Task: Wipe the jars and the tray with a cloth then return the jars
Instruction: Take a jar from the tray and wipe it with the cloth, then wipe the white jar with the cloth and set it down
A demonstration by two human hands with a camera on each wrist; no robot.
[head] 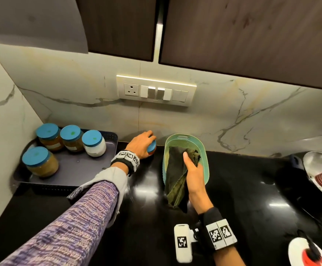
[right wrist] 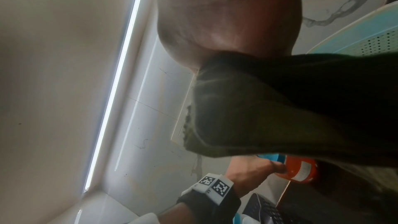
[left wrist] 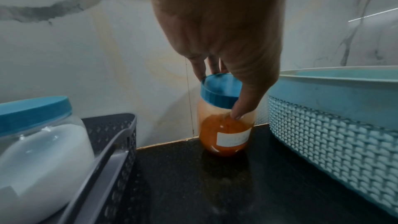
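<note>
1. You are gripping the orange jar (left wrist: 225, 125) with your left hand (head: 141, 144), fingers curled over its blue lid (left wrist: 219, 91); it is standing on the black counter (head: 233, 198), just beside the tray (head: 91, 175) and between the tray and the teal basket (head: 185, 138).
2. If you are lifting by the lid alone, it could be loosening and letting the jar drop.
3. Your right hand (head: 193, 169) is clutching the green cloth (head: 175, 166), which is partly draped over the basket rim; pulling it could be dragging the basket into the jar.
4. Four jars are crowding the tray's far and left sides; your sleeve (head: 83, 214) could be knocking one.
</note>
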